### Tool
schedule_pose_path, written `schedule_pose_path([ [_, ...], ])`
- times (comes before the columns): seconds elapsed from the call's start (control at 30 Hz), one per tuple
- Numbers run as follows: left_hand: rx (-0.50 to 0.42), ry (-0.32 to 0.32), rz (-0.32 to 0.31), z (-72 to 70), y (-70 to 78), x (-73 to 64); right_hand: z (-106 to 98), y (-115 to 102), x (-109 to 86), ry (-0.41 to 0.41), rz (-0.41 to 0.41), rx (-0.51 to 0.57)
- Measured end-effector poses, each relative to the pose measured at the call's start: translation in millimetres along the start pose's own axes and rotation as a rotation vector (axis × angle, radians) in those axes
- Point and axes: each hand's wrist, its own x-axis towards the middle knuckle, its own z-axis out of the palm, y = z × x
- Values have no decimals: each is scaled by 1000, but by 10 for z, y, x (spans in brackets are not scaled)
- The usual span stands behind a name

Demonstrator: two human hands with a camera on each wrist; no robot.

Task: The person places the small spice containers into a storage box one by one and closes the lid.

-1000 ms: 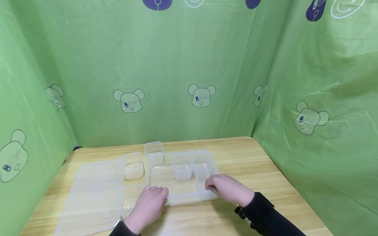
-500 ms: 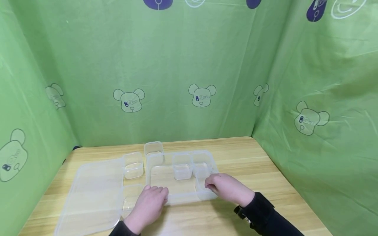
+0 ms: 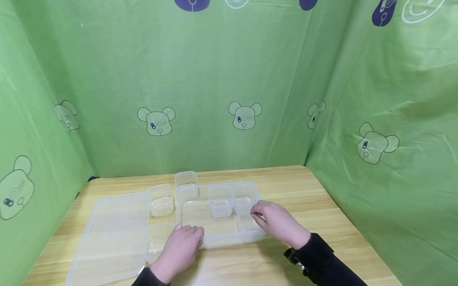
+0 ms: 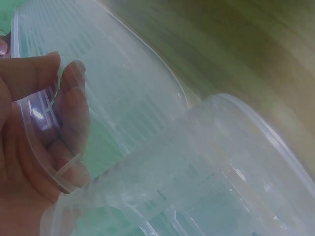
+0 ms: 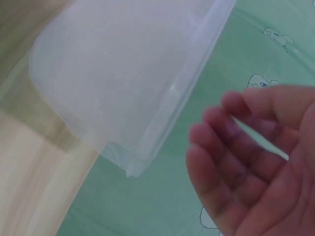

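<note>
My left hand [image 3: 180, 246] is at the near left corner of a large clear plastic box [image 3: 223, 240]. In the left wrist view its thumb and fingers pinch the box wall [image 4: 133, 88] from both sides. Several small clear containers stand inside: one in the middle [image 3: 220, 208], others along the right side, among them the front right one [image 3: 247, 224]. My right hand [image 3: 277, 220] hovers over the box's right edge. In the right wrist view its fingers [image 5: 211, 167] are loosely curled, hold nothing, and are apart from the box corner [image 5: 113, 73].
A flat translucent lid [image 3: 114, 234] lies on the wooden table at left. Three small containers stand outside the box: one behind it [image 3: 186, 180], one at its left [image 3: 162, 200], one beside my left hand [image 3: 157, 240]. Green cloth [image 3: 200, 151] walls surround the table.
My right hand has risen slightly and moved a little away from the box's front right container. The left hand has kept its place on the box.
</note>
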Motion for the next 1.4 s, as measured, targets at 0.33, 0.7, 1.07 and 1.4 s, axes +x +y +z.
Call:
schedule_pose_path([
  [0.33, 9, 20, 7, -12, -2, -2, 180, 56, -19, 102, 208, 13],
  [0.7, 2, 5, 3, -3, 9, 9, 427, 133, -75, 108, 312, 62],
  [1.07, -38, -19, -22, -7, -17, -14, 588, 151, -100, 36, 389, 133],
  [1.4, -77, -46, -54, -31, -2, 4, 634, 172, -115, 69, 396, 162],
])
